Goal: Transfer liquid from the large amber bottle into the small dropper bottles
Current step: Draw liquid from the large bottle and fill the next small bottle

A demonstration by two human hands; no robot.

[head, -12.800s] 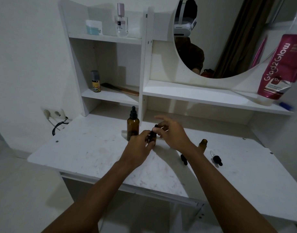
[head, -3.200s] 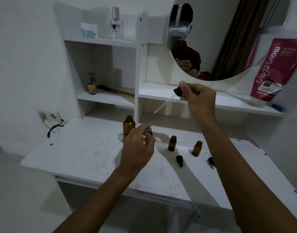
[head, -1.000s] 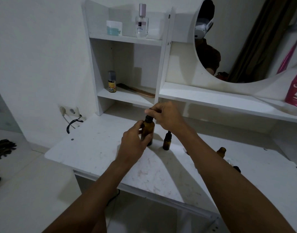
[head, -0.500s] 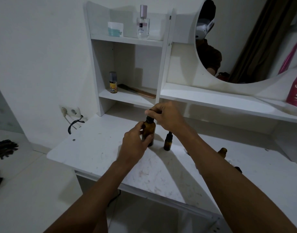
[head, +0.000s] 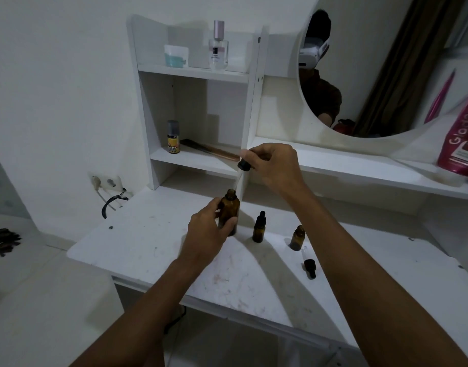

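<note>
The large amber bottle (head: 229,210) stands uncapped on the white table (head: 153,242), and my left hand (head: 207,235) grips its body. Above it my right hand (head: 274,165) holds the bottle's black-capped dropper (head: 244,165), whose glass tube points down toward the open neck. Just to the right stands a small amber dropper bottle (head: 259,227) with its black cap on. Farther right a second small bottle (head: 297,238) stands uncapped. Its loose dropper cap (head: 308,266) lies on the table in front of it.
A white shelf unit (head: 196,165) rises directly behind the bottles, holding a small can (head: 173,137), a comb (head: 210,149) and a perfume bottle (head: 218,46). A round mirror (head: 381,75) and a pink tube (head: 460,139) are at the right. A wall socket with cable (head: 108,186) sits left.
My right hand has lifted the dropper cap up out of the large amber bottle, which now stands open. My left hand still grips the bottle.
</note>
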